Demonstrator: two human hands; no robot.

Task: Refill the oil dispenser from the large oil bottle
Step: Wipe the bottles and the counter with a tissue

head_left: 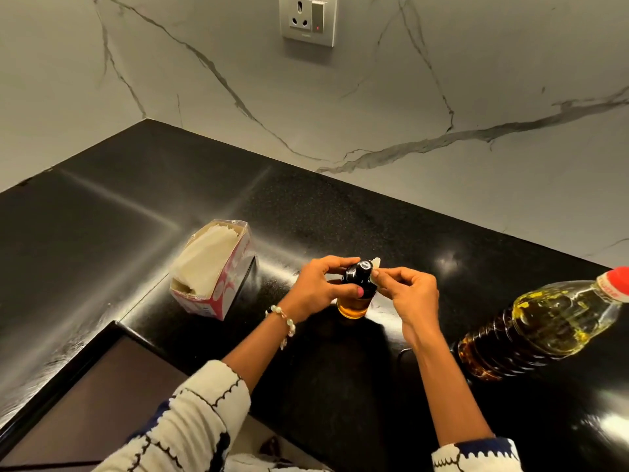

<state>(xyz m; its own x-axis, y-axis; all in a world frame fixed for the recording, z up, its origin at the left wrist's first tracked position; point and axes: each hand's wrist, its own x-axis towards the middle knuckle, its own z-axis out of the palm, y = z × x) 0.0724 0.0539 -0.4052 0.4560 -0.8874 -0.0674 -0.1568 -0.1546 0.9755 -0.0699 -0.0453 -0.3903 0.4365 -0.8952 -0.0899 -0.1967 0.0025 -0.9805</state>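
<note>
You are at the cap of the oil dispenser [354,290], which stands on the black counter [306,212] at the lower centre of the frame, with only a shallow layer of amber oil at its base. Keep your left hand [315,288] curled round its dark neck so it cannot tip, and turn or wipe squarely, without leaning on it. Your right hand [410,294] pinches a small pale scrap [375,267], perhaps tissue, against the cap's right side; its 2 pinching fingers are nearly closed. The large oil bottle [541,325] waits at the right edge, red cap on, well apart from both hands.
</note>
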